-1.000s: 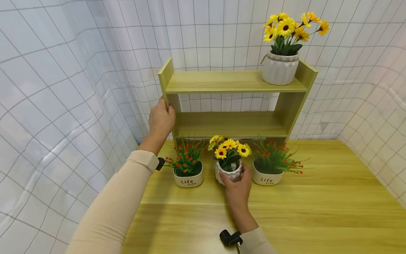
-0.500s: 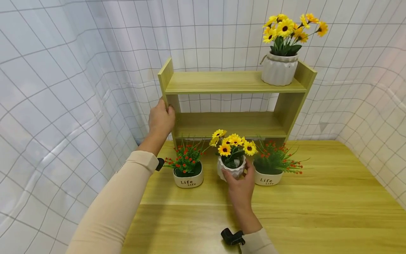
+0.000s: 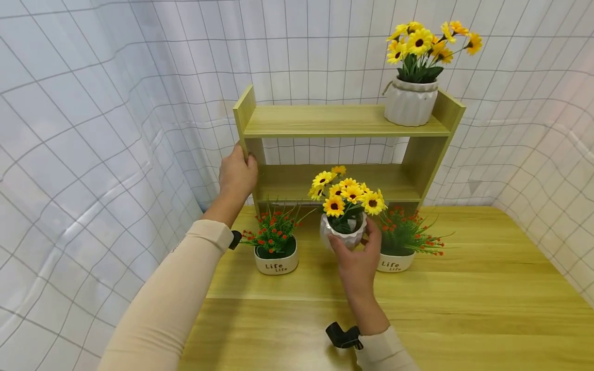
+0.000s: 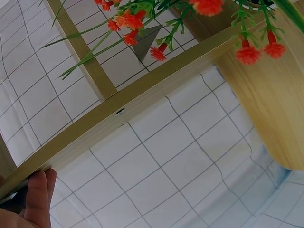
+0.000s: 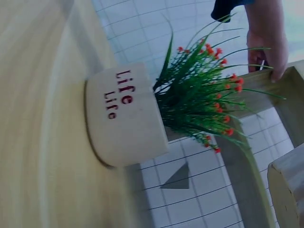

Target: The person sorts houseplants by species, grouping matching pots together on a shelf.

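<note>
My left hand (image 3: pixel 236 174) grips the left side panel of a two-tier wooden shelf (image 3: pixel 320 119); in the left wrist view its fingers (image 4: pixel 38 197) lie along the panel's edge. My right hand (image 3: pixel 358 268) holds a small white fluted flowerpot (image 3: pixel 344 238) with yellow sunflowers (image 3: pixel 350 195), thumb at the front and fingers at its right side. The pot is raised off the table in front of the lower tier and leans slightly. Its underside edge shows at the lower right of the right wrist view.
A larger white pot of yellow flowers (image 3: pixel 411 103) stands at the upper tier's right end. Two white "Life" planters with red flowers, one left (image 3: pixel 277 264) and one right (image 3: pixel 396 263), stand on the wooden table (image 3: pixel 473 304). Gridded white curtain (image 3: pixel 93 129) surrounds it.
My right hand has lifted the small sunflower pot upward and slightly right, in front of part of the right planter. The left hand keeps its hold on the shelf.
</note>
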`<action>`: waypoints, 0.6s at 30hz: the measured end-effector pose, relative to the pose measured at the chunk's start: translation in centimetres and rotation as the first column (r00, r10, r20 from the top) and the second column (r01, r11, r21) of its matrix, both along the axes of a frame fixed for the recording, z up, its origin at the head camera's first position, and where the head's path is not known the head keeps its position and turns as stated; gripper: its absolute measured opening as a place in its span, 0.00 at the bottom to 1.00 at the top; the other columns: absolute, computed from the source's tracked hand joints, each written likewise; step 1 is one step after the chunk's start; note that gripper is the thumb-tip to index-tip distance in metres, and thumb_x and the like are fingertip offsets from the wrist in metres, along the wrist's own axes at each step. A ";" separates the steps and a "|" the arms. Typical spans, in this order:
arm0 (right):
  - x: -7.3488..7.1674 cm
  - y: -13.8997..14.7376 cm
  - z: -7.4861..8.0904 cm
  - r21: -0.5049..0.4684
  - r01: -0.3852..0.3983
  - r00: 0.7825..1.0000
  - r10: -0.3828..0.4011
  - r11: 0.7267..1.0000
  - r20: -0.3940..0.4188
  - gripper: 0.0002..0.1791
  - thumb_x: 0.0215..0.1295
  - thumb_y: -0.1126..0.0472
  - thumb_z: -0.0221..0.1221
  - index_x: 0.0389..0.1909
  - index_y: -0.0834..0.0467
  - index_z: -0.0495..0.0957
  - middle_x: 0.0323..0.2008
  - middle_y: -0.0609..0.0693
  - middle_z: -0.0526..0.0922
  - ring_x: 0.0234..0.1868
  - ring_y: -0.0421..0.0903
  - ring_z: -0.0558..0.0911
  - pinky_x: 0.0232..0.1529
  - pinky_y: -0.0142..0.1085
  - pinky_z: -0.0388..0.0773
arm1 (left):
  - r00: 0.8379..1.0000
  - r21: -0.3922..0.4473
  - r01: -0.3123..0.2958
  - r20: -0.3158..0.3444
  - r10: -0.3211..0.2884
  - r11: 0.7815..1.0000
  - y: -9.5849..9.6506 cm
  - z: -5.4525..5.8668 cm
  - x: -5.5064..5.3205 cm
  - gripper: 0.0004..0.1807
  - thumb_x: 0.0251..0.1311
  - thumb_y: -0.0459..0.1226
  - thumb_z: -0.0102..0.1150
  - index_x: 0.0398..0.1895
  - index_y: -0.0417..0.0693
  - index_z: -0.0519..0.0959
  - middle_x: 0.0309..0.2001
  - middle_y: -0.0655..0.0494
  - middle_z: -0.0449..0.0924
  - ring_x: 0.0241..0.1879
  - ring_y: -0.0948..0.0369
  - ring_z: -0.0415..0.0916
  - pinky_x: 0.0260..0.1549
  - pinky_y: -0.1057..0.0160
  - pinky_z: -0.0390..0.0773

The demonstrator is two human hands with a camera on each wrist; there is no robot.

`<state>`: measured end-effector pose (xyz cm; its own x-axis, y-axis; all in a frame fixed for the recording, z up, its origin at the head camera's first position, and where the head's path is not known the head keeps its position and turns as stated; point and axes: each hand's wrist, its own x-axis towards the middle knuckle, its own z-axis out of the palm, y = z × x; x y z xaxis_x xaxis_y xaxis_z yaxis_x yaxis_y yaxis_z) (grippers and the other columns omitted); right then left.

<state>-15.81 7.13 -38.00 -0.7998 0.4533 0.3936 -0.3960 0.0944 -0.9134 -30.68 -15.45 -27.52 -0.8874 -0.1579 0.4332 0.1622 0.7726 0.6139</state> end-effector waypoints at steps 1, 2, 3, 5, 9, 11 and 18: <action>0.0 0.1 0.3 0.007 0.003 1.000 -0.003 1.000 -0.008 0.43 0.51 0.67 0.73 0.67 0.67 0.63 0.60 0.61 0.69 0.54 0.54 0.67 0.52 0.45 0.66 | 1.000 -0.001 -0.002 0.000 0.002 1.000 0.0 0.0 0.0 0.18 0.74 0.42 0.42 0.58 0.40 0.72 0.51 0.36 0.81 0.49 0.40 0.80 0.43 0.42 0.77; 0.1 0.2 0.7 0.011 0.006 1.000 -0.005 1.000 -0.019 0.42 0.51 0.67 0.73 0.67 0.67 0.64 0.60 0.61 0.69 0.53 0.53 0.67 0.51 0.45 0.65 | 1.000 0.001 -0.002 -0.001 0.002 1.000 0.0 0.0 0.0 0.18 0.74 0.42 0.42 0.57 0.40 0.72 0.51 0.36 0.81 0.49 0.40 0.80 0.42 0.42 0.78; 0.1 0.3 1.0 0.015 0.009 1.000 -0.009 1.000 -0.028 0.42 0.51 0.67 0.73 0.67 0.67 0.64 0.59 0.61 0.69 0.53 0.52 0.67 0.51 0.45 0.65 | 1.000 0.000 -0.001 0.000 0.001 1.000 0.0 0.0 0.0 0.18 0.74 0.42 0.42 0.56 0.40 0.72 0.50 0.36 0.81 0.49 0.40 0.80 0.42 0.42 0.78; -0.1 0.5 1.5 0.020 0.012 0.999 -0.011 1.000 -0.045 0.42 0.51 0.67 0.73 0.67 0.67 0.64 0.58 0.62 0.70 0.53 0.50 0.68 0.51 0.45 0.66 | 1.000 0.001 0.000 0.002 0.000 1.000 0.0 0.0 0.0 0.17 0.74 0.42 0.42 0.56 0.40 0.72 0.50 0.36 0.81 0.48 0.40 0.80 0.41 0.42 0.78; -0.5 1.0 2.4 0.020 0.001 0.998 0.001 1.000 -0.059 0.43 0.53 0.67 0.73 0.68 0.66 0.62 0.59 0.61 0.69 0.57 0.48 0.69 0.55 0.45 0.67 | 1.000 0.002 0.002 -0.001 -0.002 1.000 -0.1 0.1 0.0 0.17 0.73 0.41 0.43 0.56 0.40 0.72 0.49 0.36 0.81 0.47 0.39 0.80 0.39 0.42 0.77; -1.2 1.5 2.2 0.014 -0.010 0.997 0.011 1.000 -0.076 0.43 0.53 0.65 0.73 0.69 0.64 0.62 0.60 0.57 0.69 0.59 0.48 0.69 0.58 0.45 0.66 | 1.000 0.001 0.000 -0.003 0.000 1.000 -0.1 0.1 0.1 0.17 0.73 0.41 0.43 0.56 0.40 0.72 0.49 0.36 0.81 0.47 0.39 0.80 0.40 0.41 0.77; -3.3 2.6 2.0 0.015 -0.013 0.989 0.015 1.000 -0.145 0.43 0.52 0.56 0.75 0.68 0.54 0.65 0.60 0.49 0.69 0.59 0.45 0.69 0.59 0.44 0.67 | 1.000 0.002 0.004 -0.013 -0.004 1.000 -0.2 0.1 0.1 0.16 0.73 0.40 0.44 0.54 0.39 0.72 0.49 0.35 0.81 0.47 0.38 0.80 0.40 0.40 0.76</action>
